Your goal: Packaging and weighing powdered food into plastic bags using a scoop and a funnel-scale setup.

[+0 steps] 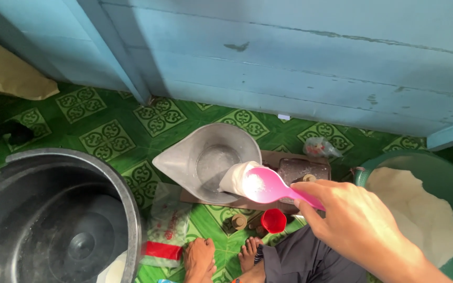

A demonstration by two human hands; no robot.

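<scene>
My right hand (355, 222) grips the handle of a pink plastic scoop (265, 186) that carries a little white powder. The scoop's bowl hovers at the mouth of a small white bag (235, 175) resting in a grey metal scale pan (200, 157). The pan sits on a balance scale with a flat dark platform (304, 170) to its right. My left hand is out of view. My bare feet (200, 257) rest on the green patterned floor below.
A green basin (363, 175) of white powder stands at the right. A large black bucket (53, 220) fills the lower left. A red cup (273, 220), small brass weights (238, 222) and a plastic packet (163, 230) lie near my feet. A blue wooden wall (289, 52) stands behind.
</scene>
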